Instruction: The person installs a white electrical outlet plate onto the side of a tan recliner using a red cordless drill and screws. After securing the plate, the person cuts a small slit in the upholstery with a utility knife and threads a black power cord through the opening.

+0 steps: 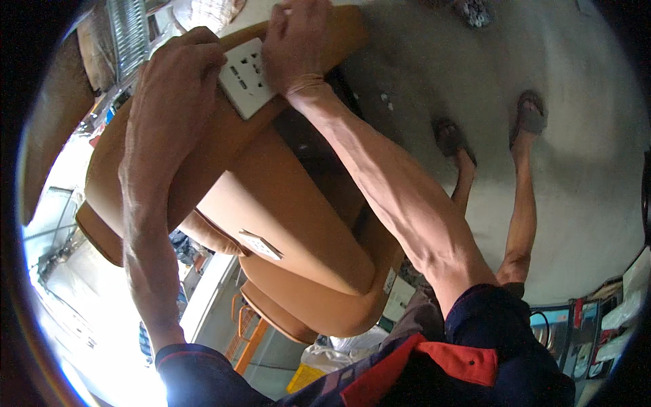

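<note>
A white wall-socket plate (245, 80) with several dark slots sits on the edge of a tan upholstered furniture piece (298, 203). My left hand (186, 57) is closed, its bent fingers at the plate's left edge. Along the plate's right edge, my right hand (296, 47) is closed too, with curled fingers partly hidden behind the hand. Both hands hold the plate between them. Lower on the tan padding lies a second white socket plate (261, 245), seen at a slant and apart from my hands.
Grey floor (576, 203) spreads to the right, where two sandalled feet (529, 112) stand. An orange metal frame (252, 342) is below the furniture. A rack with glass-like panels (576, 336) stands at the lower right. Bright glare covers the left side.
</note>
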`<state>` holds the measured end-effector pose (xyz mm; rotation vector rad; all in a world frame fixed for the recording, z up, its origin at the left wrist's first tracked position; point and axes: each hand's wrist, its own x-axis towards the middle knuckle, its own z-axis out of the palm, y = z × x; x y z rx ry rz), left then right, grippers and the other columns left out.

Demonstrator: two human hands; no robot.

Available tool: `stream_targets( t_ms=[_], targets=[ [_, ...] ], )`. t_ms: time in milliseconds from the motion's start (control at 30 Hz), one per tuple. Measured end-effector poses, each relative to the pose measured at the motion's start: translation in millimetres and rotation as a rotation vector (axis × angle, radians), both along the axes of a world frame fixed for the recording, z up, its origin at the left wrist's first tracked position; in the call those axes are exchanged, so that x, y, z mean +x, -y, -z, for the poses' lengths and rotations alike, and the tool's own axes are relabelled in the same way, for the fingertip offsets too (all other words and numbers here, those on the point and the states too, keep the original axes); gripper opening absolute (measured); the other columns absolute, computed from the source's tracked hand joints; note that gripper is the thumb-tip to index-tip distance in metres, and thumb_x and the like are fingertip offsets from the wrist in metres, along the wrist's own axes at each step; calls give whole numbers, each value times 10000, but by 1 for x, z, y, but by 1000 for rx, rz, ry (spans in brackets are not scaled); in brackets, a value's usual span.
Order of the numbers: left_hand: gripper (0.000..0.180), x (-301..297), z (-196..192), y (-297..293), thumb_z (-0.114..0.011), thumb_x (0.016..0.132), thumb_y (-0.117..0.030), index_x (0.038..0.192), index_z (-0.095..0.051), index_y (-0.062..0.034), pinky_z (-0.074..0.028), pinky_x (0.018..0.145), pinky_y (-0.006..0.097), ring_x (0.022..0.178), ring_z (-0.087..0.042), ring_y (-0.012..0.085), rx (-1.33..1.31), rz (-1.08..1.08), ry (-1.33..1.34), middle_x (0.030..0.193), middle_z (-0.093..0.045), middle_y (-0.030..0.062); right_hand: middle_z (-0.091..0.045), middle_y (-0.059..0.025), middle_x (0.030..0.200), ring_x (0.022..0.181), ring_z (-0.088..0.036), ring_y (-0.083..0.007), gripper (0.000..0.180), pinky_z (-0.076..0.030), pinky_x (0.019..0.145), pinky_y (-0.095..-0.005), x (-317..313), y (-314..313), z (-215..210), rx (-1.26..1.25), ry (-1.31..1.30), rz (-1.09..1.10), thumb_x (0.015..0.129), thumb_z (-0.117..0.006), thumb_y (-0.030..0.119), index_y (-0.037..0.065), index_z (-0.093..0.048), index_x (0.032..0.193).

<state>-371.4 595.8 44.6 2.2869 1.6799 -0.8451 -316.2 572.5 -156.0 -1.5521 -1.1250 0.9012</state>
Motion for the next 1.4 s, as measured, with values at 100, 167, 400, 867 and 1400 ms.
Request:
stream_targets(
  t_ms=[100,167,400,867,1400],
  targets=[
    [199,5,-18,-8,-689,947,-121,1135,-726,-67,-572,877,378,1024,-730,252,374,-376,44,1128,-740,89,-539,-250,1110,1014,-552,-425,273,-428,905,-565,4,-36,-41,102,19,144,1013,-532,254,-4,-583,1086],
    [196,-35,-11,-31,-690,988,-214,1164,-732,-137,-586,850,354,997,-746,206,748,66,418,1108,-770,41,-553,-213,1076,1015,-567,-402,251,-470,838,-544,12,-56,-71,146,97,133,1004,-580,243,4,-590,1079],
    [208,-144,-48,-34,-690,936,-246,967,-746,-49,-587,720,370,811,-741,282,885,177,-286,852,-747,120,-584,-214,1046,995,-572,-398,230,-470,806,-526,15,-33,-102,181,-4,22,996,-586,234,4,-589,1001],
    [210,1,-33,-34,-606,847,29,1033,-704,13,-575,735,359,840,-735,232,1091,-110,623,995,-749,157,-573,-259,1027,941,-587,-360,459,-465,813,-507,17,9,-1,-197,41,57,1062,-447,349,-93,-561,1018],
    [193,42,-122,243,-469,1046,-11,1200,-566,53,-566,769,353,863,-701,241,1038,-877,959,1147,-660,178,-663,-260,1030,965,-642,-445,428,-501,857,-585,-11,-76,-11,-161,225,96,1048,-513,401,-6,-639,1006]
  ],
)
